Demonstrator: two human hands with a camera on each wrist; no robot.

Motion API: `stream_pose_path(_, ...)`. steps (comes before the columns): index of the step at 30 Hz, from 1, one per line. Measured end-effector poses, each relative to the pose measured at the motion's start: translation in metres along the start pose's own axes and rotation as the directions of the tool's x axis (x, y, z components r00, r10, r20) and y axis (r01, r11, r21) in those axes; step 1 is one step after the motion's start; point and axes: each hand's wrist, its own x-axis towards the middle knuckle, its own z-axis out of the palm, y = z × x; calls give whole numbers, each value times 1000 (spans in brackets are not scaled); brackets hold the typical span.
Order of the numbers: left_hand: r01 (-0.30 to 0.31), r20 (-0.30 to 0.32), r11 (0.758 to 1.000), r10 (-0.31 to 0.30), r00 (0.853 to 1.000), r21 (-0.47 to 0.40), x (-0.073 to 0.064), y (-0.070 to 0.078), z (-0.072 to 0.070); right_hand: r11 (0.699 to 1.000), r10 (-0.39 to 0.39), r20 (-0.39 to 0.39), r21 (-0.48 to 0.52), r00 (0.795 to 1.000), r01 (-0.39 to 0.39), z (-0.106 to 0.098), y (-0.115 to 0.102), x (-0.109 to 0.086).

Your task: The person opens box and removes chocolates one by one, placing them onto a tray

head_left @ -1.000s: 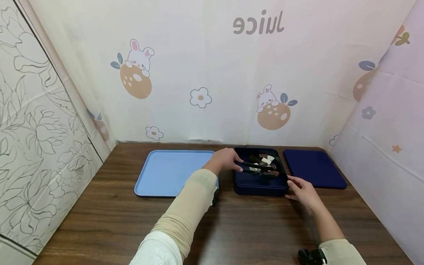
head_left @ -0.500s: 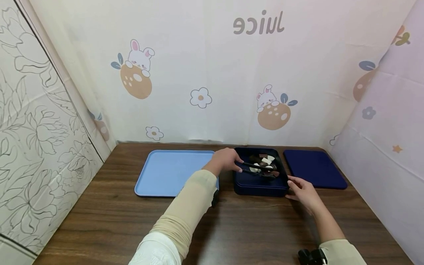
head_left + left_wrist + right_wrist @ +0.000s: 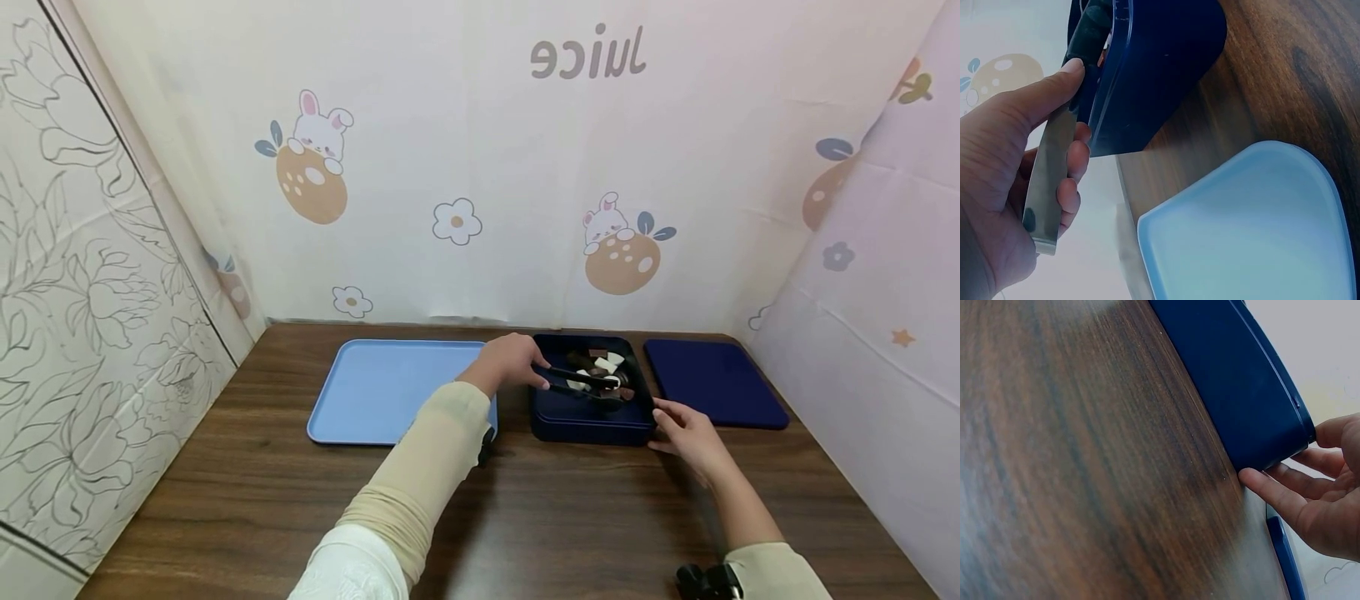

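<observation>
A left hand (image 3: 510, 364) grips metal-handled tongs (image 3: 1047, 178); rightward from that grip, their black ends reach among brown and white pieces (image 3: 603, 364) (whether they pinch one is hard to tell) in a dark blue box (image 3: 592, 432). The right hand (image 3: 686, 435) — fingers extended, not clenched — touches the box's near right corner. Left of the tongs grip lies a light blue tray (image 3: 390, 392).

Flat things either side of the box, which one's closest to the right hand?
The dark blue panel, right of the box; the light blue tray lies on the box's other side, near the left hand.
</observation>
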Motion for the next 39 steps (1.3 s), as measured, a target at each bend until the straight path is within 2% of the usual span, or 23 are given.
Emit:
stream_pose_path(12,0,20,999,-1,1000,32,2,3,0,1000,16,5,-16,1000,-16,-2,2,0)
stream_pose_path(28,-12,3,997,11,1000,73,0,5,4,1000,23,16,-5,1000,-23,-2,-1,-1)
stream_pose_path(34,-15,-3,998,16,1000,66,0,2,6,1000,21,16,-3,1000,-21,-2,-1,0)
stream_pose_path(39,-15,-10,1000,15,1000,25,-1,0,6,1000,13,15,-2,1000,-13,-1,0,0)
